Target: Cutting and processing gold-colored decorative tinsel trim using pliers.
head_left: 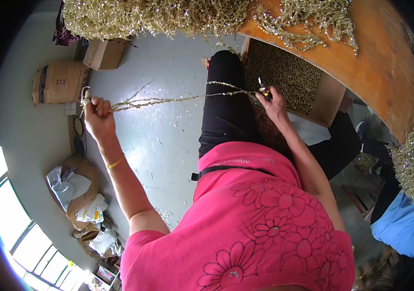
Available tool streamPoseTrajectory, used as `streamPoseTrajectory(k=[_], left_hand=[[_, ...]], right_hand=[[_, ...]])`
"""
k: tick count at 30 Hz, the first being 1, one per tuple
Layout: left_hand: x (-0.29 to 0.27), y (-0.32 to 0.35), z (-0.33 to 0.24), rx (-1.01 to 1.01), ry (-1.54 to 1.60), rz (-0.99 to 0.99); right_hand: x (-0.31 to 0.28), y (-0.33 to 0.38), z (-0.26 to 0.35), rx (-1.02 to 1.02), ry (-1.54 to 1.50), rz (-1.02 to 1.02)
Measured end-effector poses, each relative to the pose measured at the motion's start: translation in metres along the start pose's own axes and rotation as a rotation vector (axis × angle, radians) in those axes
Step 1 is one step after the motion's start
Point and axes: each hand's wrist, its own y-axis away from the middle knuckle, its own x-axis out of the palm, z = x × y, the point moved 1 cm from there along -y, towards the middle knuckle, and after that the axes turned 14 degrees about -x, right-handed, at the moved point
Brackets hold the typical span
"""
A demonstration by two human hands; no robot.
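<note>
Several thin gold glittery strands (168, 100) stretch across in front of me, between my two hands and over my black-trousered leg. My left hand (100, 114), out at the left, is closed around one end of them, with something pale at its fingertips. At the other end my right hand (273, 104) is closed on a small black-and-yellow tool (265, 92) with a pale, thin tip. The strands run up to this hand; whether its fingers also pinch them, I cannot tell. A loose side strand (224, 84) curves above the main ones.
Gold glittery strands (158, 17) are heaped along the far edge, with more on an orange-brown wooden table (379, 58). Below it stands a cardboard box (327, 99) of small gold-brown pieces (282, 72). Cartons (64, 82) and bags (68, 186) line the left wall. Another person's blue sleeve (406, 225) is at right.
</note>
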Motion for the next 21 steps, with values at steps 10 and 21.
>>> streamPoseTrajectory(k=[10, 21], left_hand=[[0.017, 0.005, 0.11, 0.09, -1.175, 0.146], [0.008, -0.003, 0.228, -0.09, -1.362, 0.315]], right_hand=[[-0.021, -0.029, 0.09, 0.792, -1.313, 0.947], [-0.055, 0.022, 0.101, 0.81, -1.375, 0.539]])
